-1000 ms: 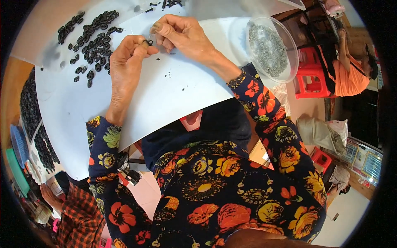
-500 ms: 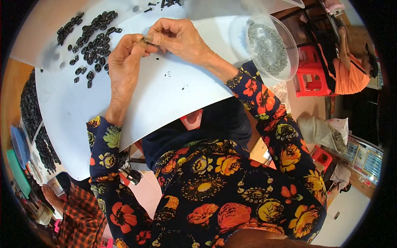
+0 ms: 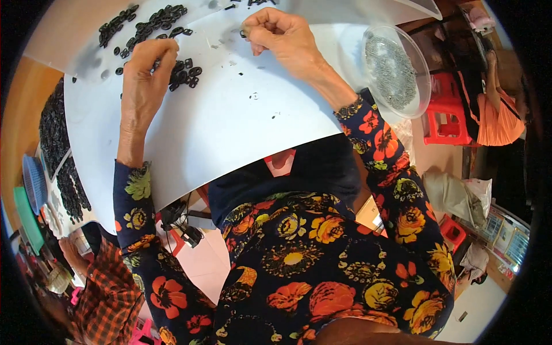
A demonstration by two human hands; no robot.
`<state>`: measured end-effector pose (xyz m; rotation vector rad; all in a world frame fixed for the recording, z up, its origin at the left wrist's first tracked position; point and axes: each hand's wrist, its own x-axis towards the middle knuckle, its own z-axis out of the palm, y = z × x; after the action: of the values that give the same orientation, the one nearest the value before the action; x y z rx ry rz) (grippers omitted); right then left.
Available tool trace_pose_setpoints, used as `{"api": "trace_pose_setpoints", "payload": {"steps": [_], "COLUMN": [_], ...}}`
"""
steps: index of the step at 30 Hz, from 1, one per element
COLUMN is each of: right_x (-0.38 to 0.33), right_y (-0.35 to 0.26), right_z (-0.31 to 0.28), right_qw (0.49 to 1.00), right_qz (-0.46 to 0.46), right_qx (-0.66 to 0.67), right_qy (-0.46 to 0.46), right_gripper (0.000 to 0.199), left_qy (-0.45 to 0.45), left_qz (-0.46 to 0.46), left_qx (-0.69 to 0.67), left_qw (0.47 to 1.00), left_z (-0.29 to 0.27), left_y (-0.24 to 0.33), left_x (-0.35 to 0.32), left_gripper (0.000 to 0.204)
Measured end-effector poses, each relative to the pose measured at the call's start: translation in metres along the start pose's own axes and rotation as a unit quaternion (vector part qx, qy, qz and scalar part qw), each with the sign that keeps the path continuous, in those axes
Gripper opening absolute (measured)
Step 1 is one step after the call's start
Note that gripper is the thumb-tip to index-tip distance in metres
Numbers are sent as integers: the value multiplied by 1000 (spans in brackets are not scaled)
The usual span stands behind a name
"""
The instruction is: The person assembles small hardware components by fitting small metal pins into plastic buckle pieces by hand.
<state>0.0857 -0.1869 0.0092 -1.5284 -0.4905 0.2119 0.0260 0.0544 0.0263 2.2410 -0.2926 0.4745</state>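
Nearby, clear bowl [image 3: 397,72], red stool [image 3: 444,115]

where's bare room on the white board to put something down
The widest bare patch of the white board lies below the left hand and right hand, running to the board's near curved edge, with only a few dark specks. The upper left is crowded with small black rings. At the right edge sits a clear bowl of small grey parts.

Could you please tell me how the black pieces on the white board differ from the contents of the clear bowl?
The black pieces are dark, chunky rings scattered loose by the left hand; the bowl's contents are grey, finer and heaped inside the clear bowl, away from both hands. Both are piles of many small parts.
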Motion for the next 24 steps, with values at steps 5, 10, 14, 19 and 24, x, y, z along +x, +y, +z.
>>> {"api": "trace_pose_setpoints", "payload": {"steps": [5, 10, 14, 19, 24], "right_x": [0, -2, -3, -4, -3], "right_y": [3, -2, -5, -2, -2], "right_z": [-1, 7, 8, 7, 4], "right_qw": [999, 998, 998, 996, 996], "right_qz": [-11, 6, 7, -17, -18], "right_qx": [-35, 10, 21, 48, 68], "right_qy": [-25, -54, -66, -72, -61], "right_gripper": [10, 10, 9, 13, 16], "left_qy": [-122, -143, -148, -81, -3], "left_qz": [117, 111, 103, 114, -179], "left_qx": [134, 175, 146, 138, -228], "left_qw": [976, 968, 973, 980, 957], "left_z": [-2, 4, 9, 18, 33], "left_y": [4, -2, -7, 2, 23], "left_x": [-4, -7, -7, -3, -3], "left_gripper": [19, 24, 22, 17, 13]}}
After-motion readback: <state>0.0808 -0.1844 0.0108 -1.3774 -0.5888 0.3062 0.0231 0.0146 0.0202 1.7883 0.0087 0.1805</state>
